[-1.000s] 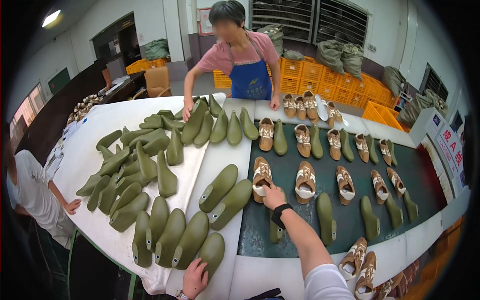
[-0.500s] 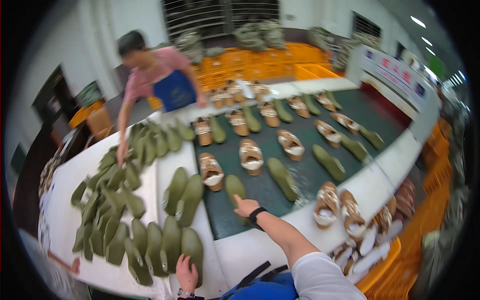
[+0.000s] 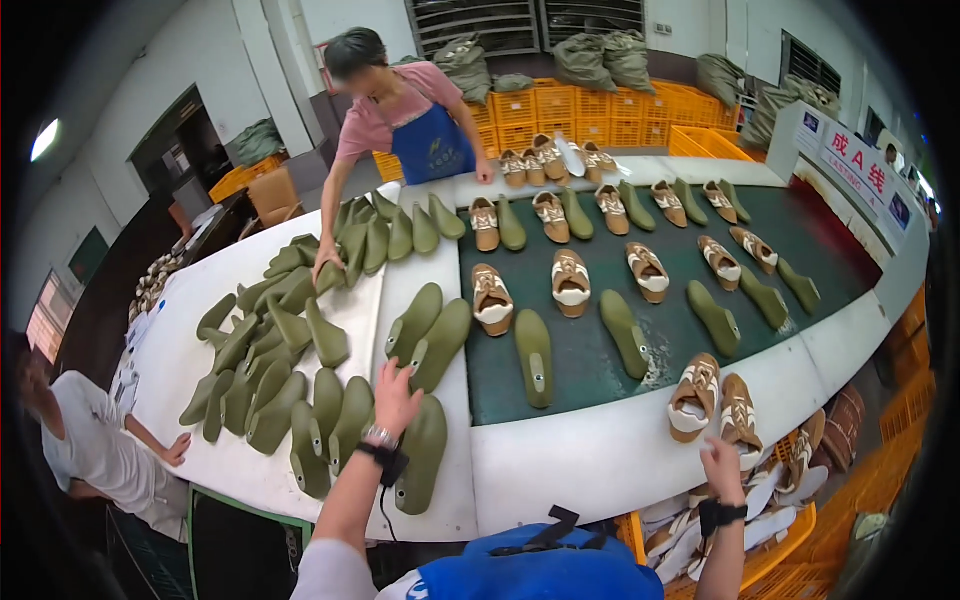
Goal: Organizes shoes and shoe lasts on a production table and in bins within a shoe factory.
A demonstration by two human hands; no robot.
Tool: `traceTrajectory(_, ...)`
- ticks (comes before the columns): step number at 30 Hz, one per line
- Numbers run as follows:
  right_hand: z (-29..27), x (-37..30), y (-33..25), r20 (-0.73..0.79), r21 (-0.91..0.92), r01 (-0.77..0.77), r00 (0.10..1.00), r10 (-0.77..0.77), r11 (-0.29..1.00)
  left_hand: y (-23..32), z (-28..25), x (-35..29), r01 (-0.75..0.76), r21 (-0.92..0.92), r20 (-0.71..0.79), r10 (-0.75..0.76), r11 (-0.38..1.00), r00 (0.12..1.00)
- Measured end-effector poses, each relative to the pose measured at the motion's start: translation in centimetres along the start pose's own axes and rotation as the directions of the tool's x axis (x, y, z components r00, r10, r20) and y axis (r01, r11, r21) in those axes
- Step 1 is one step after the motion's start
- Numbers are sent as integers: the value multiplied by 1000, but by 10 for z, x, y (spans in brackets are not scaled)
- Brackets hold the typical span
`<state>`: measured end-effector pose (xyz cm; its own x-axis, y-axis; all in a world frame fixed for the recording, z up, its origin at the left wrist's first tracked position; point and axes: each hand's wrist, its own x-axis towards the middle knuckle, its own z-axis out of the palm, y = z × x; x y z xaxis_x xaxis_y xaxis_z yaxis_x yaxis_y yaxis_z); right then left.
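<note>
Many green shoe lasts (image 3: pixel 290 325) lie heaped on the white bench (image 3: pixel 180 320) at the left of the frame, with a person in a white shirt (image 3: pixel 105 440) at the lower left, one hand (image 3: pixel 178 450) near the bench edge. At the upper left of centre a co-worker (image 3: pixel 400 120) in a pink shirt and a blue apron (image 3: pixel 435 145) reaches down, one hand on a last at the heap's right side. Just below the middle of the frame is the wearer's left hand (image 3: pixel 398 400), with a metal watch (image 3: pixel 381 437) and a black band (image 3: pixel 385 462) at the wrist; its fingers are spread and its grip is wide, the fingertips at the lower ends of two side-by-side lasts (image 3: pixel 440 340), though whether they touch cannot be told. A long last (image 3: pixel 424 455) lies just right of that hand. Right of centre, a dark green belt (image 3: pixel 575 370) carries brown-and-white shoes (image 3: pixel 571 283) and further lasts (image 3: pixel 534 358) in rows. At the lower right, the right hand (image 3: pixel 722 470) is by the heel of the right-hand one of two shoes (image 3: pixel 740 415) on the near strip; its fingers are partly curled, and I cannot tell whether its grip holds that shoe. An orange crate (image 3: pixel 795 540) sits below.
</note>
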<state>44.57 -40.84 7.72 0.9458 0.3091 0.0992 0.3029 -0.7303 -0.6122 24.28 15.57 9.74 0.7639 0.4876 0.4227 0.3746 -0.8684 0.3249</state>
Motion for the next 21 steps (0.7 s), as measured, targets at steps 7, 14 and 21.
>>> traceTrajectory(7, -4, -93, -12, 5, 43, -73, 997, 73, 996, -49, 40, 74, 350, 210, 295, -400, 913, 868)
traceTrajectory(14, -7, -134, -32, 14, -95, -199, 979, 201, 975, -41, 77, 121, 354, 399, 352, -498, 846, 793)
traceTrajectory(21, -12, -94, -40, -41, -129, -189, 982, 186, 973, -94, 84, 125, 480, 362, 230, -575, 799, 785)
